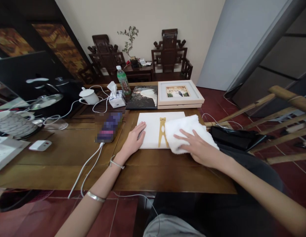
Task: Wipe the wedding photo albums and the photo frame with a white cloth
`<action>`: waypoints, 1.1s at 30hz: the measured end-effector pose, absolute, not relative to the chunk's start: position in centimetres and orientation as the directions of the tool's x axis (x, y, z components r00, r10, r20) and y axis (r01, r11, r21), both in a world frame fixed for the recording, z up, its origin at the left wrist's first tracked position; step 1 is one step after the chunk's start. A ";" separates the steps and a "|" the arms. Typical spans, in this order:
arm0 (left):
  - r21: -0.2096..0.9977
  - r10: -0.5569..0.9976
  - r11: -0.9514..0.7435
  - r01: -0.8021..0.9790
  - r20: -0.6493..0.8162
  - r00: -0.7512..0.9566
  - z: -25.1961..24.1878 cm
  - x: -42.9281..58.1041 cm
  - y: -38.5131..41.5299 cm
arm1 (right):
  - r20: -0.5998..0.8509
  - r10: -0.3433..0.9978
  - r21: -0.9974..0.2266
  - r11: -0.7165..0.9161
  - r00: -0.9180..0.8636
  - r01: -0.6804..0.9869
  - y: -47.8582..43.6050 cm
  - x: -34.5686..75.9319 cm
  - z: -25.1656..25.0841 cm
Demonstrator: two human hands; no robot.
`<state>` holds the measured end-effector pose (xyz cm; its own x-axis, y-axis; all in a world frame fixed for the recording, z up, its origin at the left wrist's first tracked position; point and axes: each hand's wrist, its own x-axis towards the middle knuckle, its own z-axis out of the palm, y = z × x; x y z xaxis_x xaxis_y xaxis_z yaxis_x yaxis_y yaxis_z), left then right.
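A white board [149, 125], possibly the back or face of a frame, lies flat on the wooden table. On it is a golden-brown, cat-headed shape with two long legs [162, 126]. My left hand [137, 136] rests at the board's left edge, palm down, with fingers extended and nothing held. A fluffy white cloth [186, 126] covers the board's right part and hangs past its edge. My right hand [196, 144] lies on top of this cloth, fingers spread and pressing into it. Whatever is under the cloth is hidden.
Behind the board lie a dark picture panel [143, 97] and a framed photo [180, 93]. A phone [110, 127] with a white cable is left of my left hand. A tissue box [117, 98], green-labelled bottle [123, 80] and lidded cup [89, 96] stand farther back.
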<state>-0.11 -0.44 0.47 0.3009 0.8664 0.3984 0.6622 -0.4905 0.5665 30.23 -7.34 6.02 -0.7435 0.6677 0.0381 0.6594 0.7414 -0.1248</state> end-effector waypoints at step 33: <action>0.547 0.867 -0.495 0.676 0.367 0.337 0.5 -0.1 -0.4 | -0.014 0.805 -0.153 0.585 -0.593 0.797 -0.5 24.4 6.5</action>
<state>-0.12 -0.38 0.47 0.3373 0.8667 0.3674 0.6757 -0.4946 0.5466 24.39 -0.55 6.50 -0.5933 0.8049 -0.0141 0.7967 0.5846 -0.1530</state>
